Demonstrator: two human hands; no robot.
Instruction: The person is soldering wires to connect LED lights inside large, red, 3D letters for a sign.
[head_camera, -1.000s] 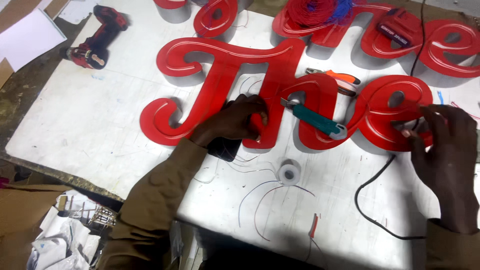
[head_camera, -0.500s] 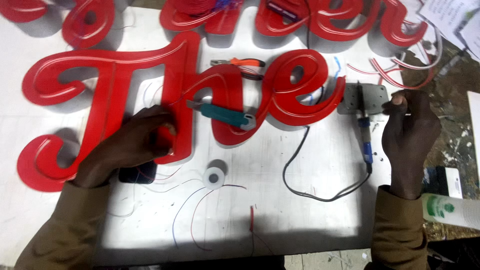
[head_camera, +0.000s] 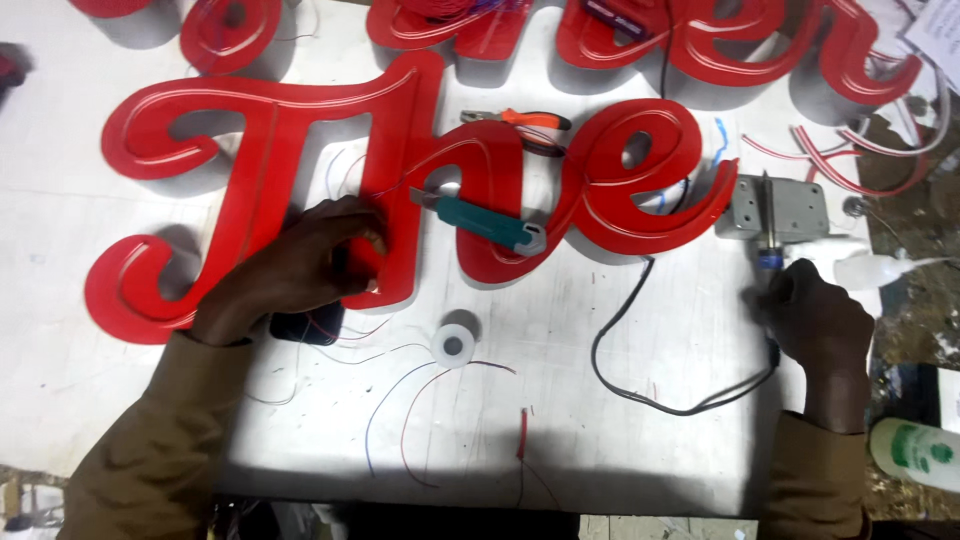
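2 hands apart: left hand (head_camera: 300, 270) flat on red sign letters (head_camera: 400, 180), right hand (head_camera: 815, 320) fisted around a half-hidden soldering iron (head_camera: 768, 255)

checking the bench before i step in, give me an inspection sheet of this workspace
surface: white table top, scuffed, bare wire offcuts lying on it
job's things: large red script sign letters; blue-tipped corded soldering iron, tip resting at a grey metal box
clutter: teal-handled utility knife lying on the letters; orange-handled pliers; white solder spool; white squeeze bottle; dark phone under the left hand
grippers: left hand pressed on the red letter's stem; right hand closed around the soldering iron
cables: black cord looping from the right hand across the table
surroundings: dirt floor at right
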